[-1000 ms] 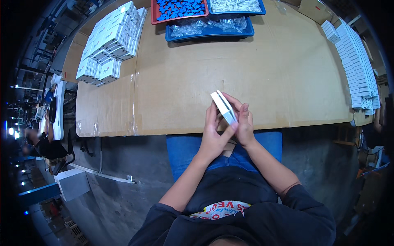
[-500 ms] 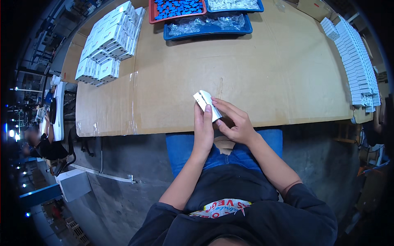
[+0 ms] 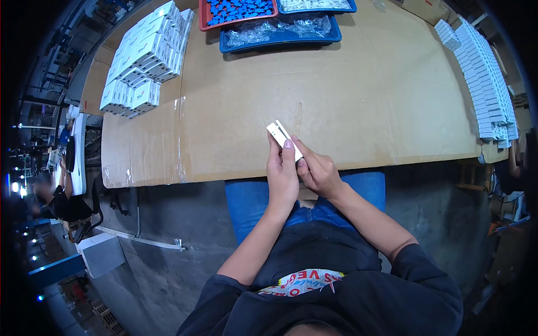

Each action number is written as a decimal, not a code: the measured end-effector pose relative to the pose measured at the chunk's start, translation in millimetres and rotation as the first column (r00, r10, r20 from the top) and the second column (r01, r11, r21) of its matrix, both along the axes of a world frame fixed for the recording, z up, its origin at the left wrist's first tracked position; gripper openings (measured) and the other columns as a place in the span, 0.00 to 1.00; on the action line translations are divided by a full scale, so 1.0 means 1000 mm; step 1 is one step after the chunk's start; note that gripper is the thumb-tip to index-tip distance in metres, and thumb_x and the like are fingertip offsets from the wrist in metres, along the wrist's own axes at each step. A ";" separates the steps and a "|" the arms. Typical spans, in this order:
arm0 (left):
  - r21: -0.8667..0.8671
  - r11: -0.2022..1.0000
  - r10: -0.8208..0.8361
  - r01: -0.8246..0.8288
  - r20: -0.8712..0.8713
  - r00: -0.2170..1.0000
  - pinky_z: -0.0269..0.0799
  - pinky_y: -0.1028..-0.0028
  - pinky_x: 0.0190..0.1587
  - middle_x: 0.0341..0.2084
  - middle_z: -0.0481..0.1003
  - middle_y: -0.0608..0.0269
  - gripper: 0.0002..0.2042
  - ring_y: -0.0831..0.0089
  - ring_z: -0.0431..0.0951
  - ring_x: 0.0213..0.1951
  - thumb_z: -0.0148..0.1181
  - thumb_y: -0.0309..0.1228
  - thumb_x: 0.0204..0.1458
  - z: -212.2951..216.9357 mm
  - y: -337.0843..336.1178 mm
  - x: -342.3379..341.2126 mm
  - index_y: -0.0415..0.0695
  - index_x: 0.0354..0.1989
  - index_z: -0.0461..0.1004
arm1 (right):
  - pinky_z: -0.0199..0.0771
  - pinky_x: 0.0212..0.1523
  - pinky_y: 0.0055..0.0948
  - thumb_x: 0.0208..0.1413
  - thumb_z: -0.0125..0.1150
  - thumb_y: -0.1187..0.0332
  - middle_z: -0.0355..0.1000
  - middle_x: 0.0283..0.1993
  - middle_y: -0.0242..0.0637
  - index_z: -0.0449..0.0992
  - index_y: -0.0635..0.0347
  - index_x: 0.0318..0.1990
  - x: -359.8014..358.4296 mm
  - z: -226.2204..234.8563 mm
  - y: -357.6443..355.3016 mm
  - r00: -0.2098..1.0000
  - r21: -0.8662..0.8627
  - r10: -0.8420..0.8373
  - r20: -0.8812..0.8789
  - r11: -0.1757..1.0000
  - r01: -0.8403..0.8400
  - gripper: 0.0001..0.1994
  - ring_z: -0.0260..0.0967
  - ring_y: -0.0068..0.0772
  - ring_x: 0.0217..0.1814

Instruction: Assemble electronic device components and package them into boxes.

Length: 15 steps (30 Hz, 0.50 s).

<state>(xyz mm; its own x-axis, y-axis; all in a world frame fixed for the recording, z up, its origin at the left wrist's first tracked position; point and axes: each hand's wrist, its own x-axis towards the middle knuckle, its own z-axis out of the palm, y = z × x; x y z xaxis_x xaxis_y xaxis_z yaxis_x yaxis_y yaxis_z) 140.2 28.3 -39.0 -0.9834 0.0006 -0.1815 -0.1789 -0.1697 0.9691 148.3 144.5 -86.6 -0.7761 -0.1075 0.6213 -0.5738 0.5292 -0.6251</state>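
While both grip it, the small white box [image 3: 284, 138] sits tilted over the table [image 3: 358, 106] near edge; left hand [image 3: 282, 173] clasps it from below, right hand [image 3: 317, 171] pinches its lower end.

The light is even and soft over the table [image 3: 358, 101], bright enough to show the cardboard surface clearly, with no hard glare. It seems to come from above. The box [image 3: 284, 138] between the hands is the brightest thing near the grip and looks slightly washed out. Below the grip, the lap and floor are dimmer. Far left of the grip the room is dark, with small blue and white lamps that flare. The table edges bend strongly toward the rim, and the corners are black. The focus is fair in the middle and softer at the edges.
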 end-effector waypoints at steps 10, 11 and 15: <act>-0.050 0.999 0.004 -0.004 0.012 1.000 0.63 0.78 0.33 0.30 0.68 0.72 0.19 0.84 0.65 0.32 0.41 0.44 0.75 -0.011 -0.002 0.001 0.40 0.46 0.71 | 0.82 0.32 0.40 0.64 0.54 0.76 0.80 0.47 0.59 0.69 0.78 0.66 0.007 0.000 -0.003 0.999 0.072 -0.004 0.034 0.997 0.002 0.23 0.81 0.47 0.32; -0.051 0.999 0.012 -0.011 0.012 1.000 0.63 0.77 0.32 0.30 0.68 0.72 0.19 0.84 0.65 0.32 0.41 0.44 0.75 -0.011 -0.002 0.000 0.40 0.45 0.71 | 0.82 0.32 0.40 0.64 0.54 0.76 0.80 0.47 0.59 0.69 0.78 0.66 0.007 0.000 -0.003 0.999 0.072 -0.004 0.035 0.997 0.002 0.23 0.81 0.47 0.32; -0.025 0.997 -0.072 0.073 0.056 0.996 0.68 0.78 0.36 0.34 0.69 0.68 0.23 0.82 0.66 0.35 0.41 0.39 0.76 -0.011 -0.010 -0.001 0.35 0.71 0.62 | 0.82 0.32 0.40 0.63 0.55 0.77 0.80 0.47 0.60 0.68 0.79 0.65 0.008 0.001 -0.004 0.999 0.093 -0.010 0.044 0.996 0.006 0.24 0.82 0.48 0.33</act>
